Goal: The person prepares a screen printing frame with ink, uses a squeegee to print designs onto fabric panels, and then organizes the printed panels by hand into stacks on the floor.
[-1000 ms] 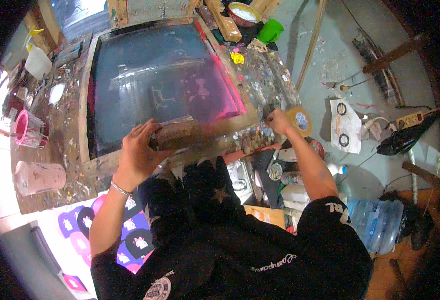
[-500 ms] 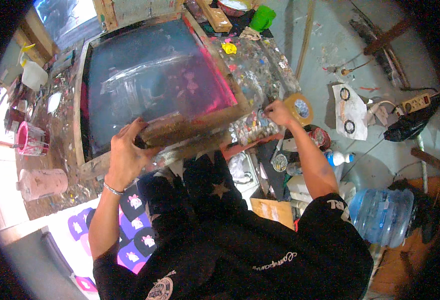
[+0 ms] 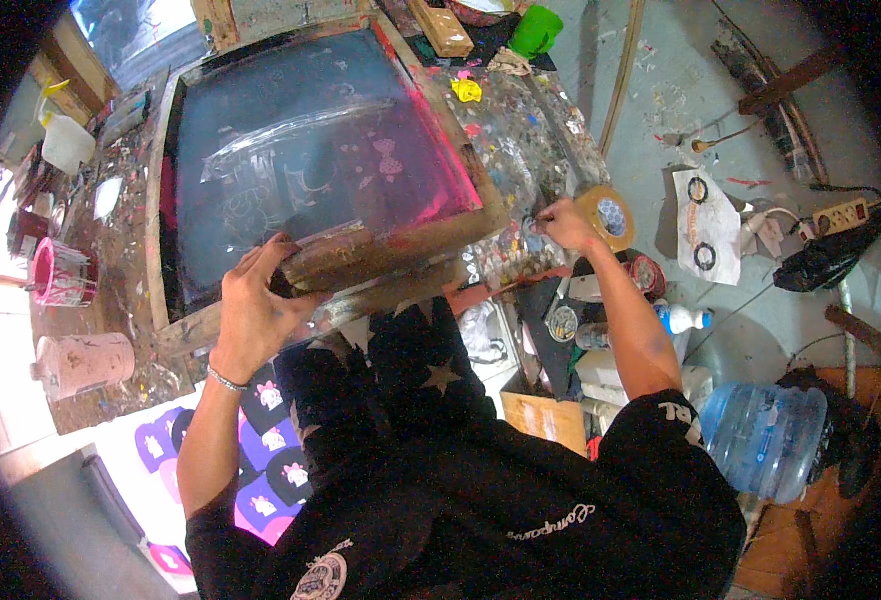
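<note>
In front of me a wooden-framed printing screen [image 3: 290,140] lies on the paint-spattered table, its dark mesh stained pink along the right side. My left hand [image 3: 260,295] is closed round the near wooden bar of the frame [image 3: 390,245], thumb on the close side and fingers over the top. Off the frame's right corner, my right hand [image 3: 568,225] hovers low above the table with its fingers pinched together. Whatever those fingers hold, if anything, is too small to make out. Right beside that hand is a roll of brown tape [image 3: 605,217].
Left of the screen stand a pink-stained bucket [image 3: 63,272] and a pinkish plastic jug [image 3: 85,365]. Below them, several printed purple and black pieces [image 3: 265,440] lie on a white surface. A green cup [image 3: 535,32] is at the back; a large water bottle [image 3: 765,440] stands at right.
The view has shifted a little, and faint drawn lines on the mesh show more clearly. My left hand keeps its grip; the right hand has hardly moved.
</note>
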A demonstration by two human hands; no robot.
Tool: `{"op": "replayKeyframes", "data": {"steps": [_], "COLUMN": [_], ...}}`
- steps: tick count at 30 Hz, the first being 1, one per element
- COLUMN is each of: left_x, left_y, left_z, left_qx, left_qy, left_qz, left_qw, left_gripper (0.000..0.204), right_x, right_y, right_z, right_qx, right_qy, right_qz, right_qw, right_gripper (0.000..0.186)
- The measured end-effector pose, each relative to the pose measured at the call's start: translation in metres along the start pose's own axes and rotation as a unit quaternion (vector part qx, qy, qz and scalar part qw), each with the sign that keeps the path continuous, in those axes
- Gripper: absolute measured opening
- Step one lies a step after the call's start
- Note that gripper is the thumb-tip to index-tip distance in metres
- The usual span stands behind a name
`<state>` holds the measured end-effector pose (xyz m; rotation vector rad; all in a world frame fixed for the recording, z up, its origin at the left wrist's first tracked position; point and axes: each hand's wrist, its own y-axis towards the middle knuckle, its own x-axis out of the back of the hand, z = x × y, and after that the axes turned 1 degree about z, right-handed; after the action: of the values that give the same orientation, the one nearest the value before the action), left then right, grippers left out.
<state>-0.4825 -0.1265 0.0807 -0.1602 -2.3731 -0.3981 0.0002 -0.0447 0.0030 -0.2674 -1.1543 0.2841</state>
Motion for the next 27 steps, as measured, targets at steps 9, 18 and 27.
{"op": "replayKeyframes", "data": {"steps": [9,18,27], "left_x": [0.001,0.066,0.115], "left_y": [0.003,0.044,0.088], "left_z": [-0.009,-0.041,-0.08], "left_qx": [0.0,-0.02,0.042], "left_qy": [-0.007,0.033,0.055], "left_qz": [-0.005,0.003,0.076], "left_qw": [1.0,0.999,0.995], "left_gripper": [0.051,0.043,0.043], "right_x": [-0.001,-0.037,-0.162], "right_y": [-0.013,-0.032,-0.041], "right_z": [0.034,0.146,0.268], "right_qx": [0.012,0.209,0.38], "right_qy": [-0.164,-0.071,-0.052], "right_qz": [-0.08,-0.202,-0.15], "right_qw": [0.983,0.954,0.911], "right_gripper": [0.027,0.041,0.065]}}
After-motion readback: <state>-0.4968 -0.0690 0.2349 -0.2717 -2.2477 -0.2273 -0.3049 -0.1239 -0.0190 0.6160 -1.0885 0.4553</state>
